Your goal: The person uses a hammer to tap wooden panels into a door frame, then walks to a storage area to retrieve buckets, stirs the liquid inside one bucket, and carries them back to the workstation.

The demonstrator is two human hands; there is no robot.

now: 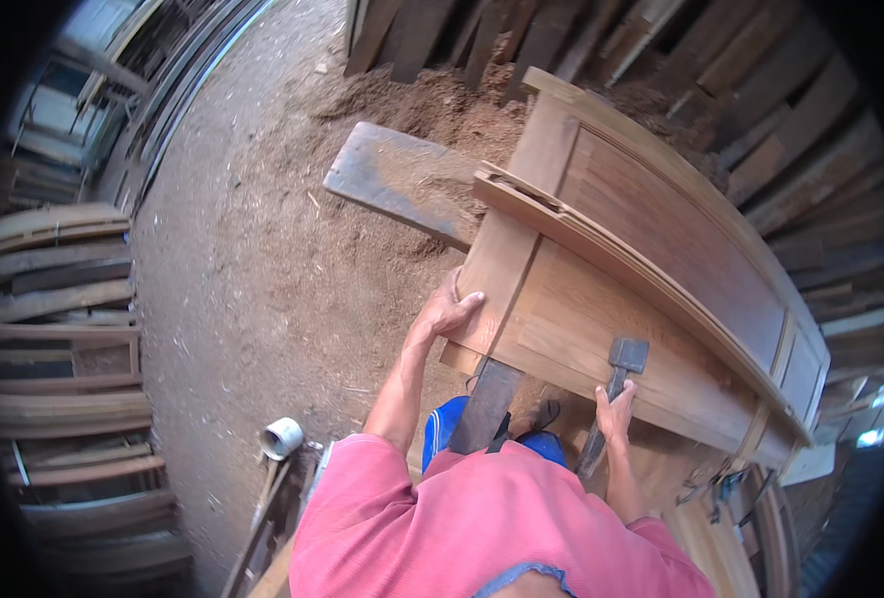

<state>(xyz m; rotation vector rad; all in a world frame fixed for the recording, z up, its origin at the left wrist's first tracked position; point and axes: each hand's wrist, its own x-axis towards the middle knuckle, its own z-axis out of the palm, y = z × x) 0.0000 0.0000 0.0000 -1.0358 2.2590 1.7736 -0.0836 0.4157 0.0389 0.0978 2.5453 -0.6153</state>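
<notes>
A panelled wooden piece (582, 294), like a cabinet side or door, lies in front of me. My left hand (449, 307) grips its left end, thumb on the top face and fingers over the edge. My right hand (616, 407) is closed round the dark handle of a mallet (628, 355). The mallet's square grey head sits over the panel's near part; whether it touches the wood I cannot tell. A raised, grooved wooden rail (601, 237) runs along the panel's far side. Beyond it is a second framed panel (651, 199).
A worn plank (382, 169) sticks out left beneath the work, dusted with shavings. Another dark board (487, 404) points toward my lap. Stacked timber (63, 354) lines the left; boards (811, 149) lean at the far right. A white cup-shaped container (282, 438) stands near my left side.
</notes>
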